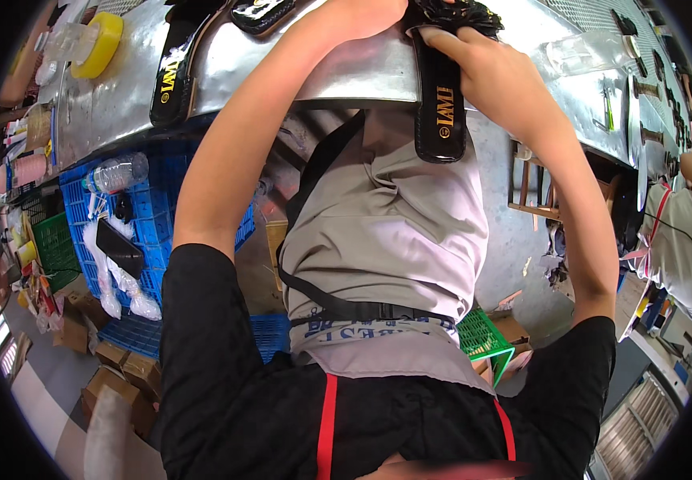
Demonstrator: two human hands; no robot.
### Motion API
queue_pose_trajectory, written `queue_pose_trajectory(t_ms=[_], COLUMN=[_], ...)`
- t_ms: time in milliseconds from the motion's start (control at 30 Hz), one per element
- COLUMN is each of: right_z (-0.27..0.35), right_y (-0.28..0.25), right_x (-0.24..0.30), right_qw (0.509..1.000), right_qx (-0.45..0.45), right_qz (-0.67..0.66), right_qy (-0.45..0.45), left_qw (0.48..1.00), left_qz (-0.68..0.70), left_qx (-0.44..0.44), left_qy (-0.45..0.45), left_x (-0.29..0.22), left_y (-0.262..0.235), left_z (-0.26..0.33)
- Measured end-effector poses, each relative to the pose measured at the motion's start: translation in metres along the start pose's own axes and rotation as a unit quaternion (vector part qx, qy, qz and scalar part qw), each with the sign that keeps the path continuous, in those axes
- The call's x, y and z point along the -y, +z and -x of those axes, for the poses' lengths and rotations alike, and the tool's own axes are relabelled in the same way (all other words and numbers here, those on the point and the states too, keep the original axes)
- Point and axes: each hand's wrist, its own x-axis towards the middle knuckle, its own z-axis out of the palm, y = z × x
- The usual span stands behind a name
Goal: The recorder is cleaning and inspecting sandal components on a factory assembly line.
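A glossy black padded strap [440,96] with gold lettering hangs over the near edge of the metal table [346,72]. My right hand [494,68] is closed on its upper part, with the thumb lying along the strap's top. Beside those fingers is a bunched, shiny black piece [462,16], partly cut off by the upper edge. My left hand [366,18] is curled closed next to the strap's top end; the frame cuts off its fingertips, hiding what they grip. Another black strap [174,80] with gold lettering lies to the left on the table.
A black piece [262,14] lies at the table's back. Yellow tape [98,46] stands at the left, a clear bottle [590,54] at the right. Blue crates [158,216] holding a plastic bottle [122,172] stand below left. A wooden stool [534,192] and another person [678,232] are at right.
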Motion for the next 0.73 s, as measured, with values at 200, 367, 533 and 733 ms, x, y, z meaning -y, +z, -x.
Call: queue_pose_trajectory(t_ms=[200, 367, 533, 733], right_z=[-0.003, 0.015, -0.012, -0.003], right_y=[-0.003, -0.015, -0.012, -0.011], right_x=[-0.006, -0.007, 0.003, 0.003], right_qw=[0.999, 0.999, 0.996, 0.999], right_qx=[0.019, 0.051, 0.068, 0.032], right_qz=[0.001, 0.017, -0.011, -0.005], right_qy=[0.027, 0.009, 0.061, 0.025], left_qw=[0.996, 0.997, 0.991, 0.997], left_qz=[0.038, 0.043, 0.065, 0.014], left_qx=[0.036, 0.037, 0.058, 0.054], left_qy=[-0.079, -0.061, -0.102, -0.059], left_x=[0.002, 0.003, 0.006, 0.029], left_y=[0.001, -0.003, -0.005, -0.005], left_z=[-0.011, -0.010, -0.018, -0.021])
